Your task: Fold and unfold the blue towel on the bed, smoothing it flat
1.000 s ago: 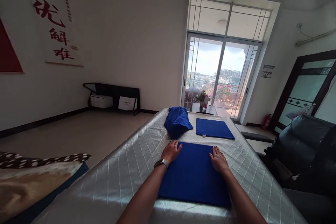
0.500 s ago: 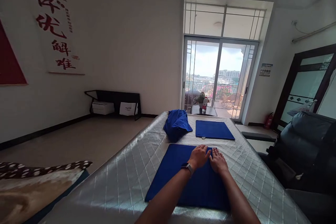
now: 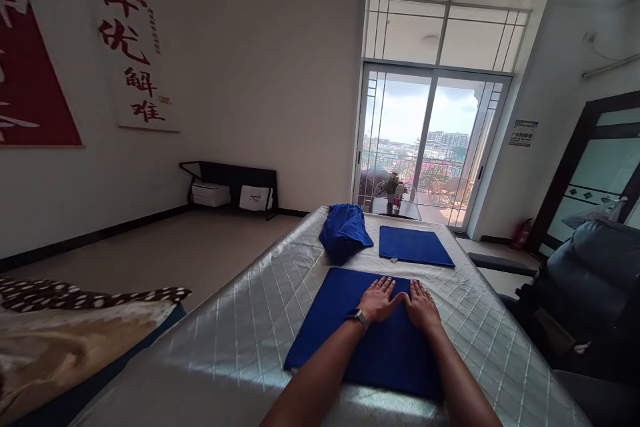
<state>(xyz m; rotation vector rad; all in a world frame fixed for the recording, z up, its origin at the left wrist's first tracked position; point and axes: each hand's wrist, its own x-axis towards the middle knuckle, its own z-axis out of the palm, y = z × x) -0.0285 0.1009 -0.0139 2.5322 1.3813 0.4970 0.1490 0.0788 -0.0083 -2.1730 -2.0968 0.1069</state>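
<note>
A flat blue folded cloth (image 3: 325,320) lies on a table with a silver quilted cover (image 3: 235,327), right in front of me. My left hand (image 3: 380,299) rests palm down on its far half, fingers stretched out, a watch on the wrist. Beside it my right hand (image 3: 423,303) lies flat near the far right edge of the cloth, fingers extended. The two thumbs meet or nearly meet. Beyond them sit a crumpled blue cloth (image 3: 345,232) on the left and a second flat blue folded piece (image 3: 416,246) with a small pale tag on the right.
Left of the table is a patterned blanket (image 3: 75,347). A dark backpack (image 3: 590,293) stands to the right. Past the far end are a small table (image 3: 397,209) with a bottle (image 3: 398,195) and plant, then glass sliding doors (image 3: 425,147). A black rack (image 3: 250,180) stands by the wall.
Both hands remain on the cloth; the left fingers have spread and the right hand has shifted slightly. The view has turned a little to the left.
</note>
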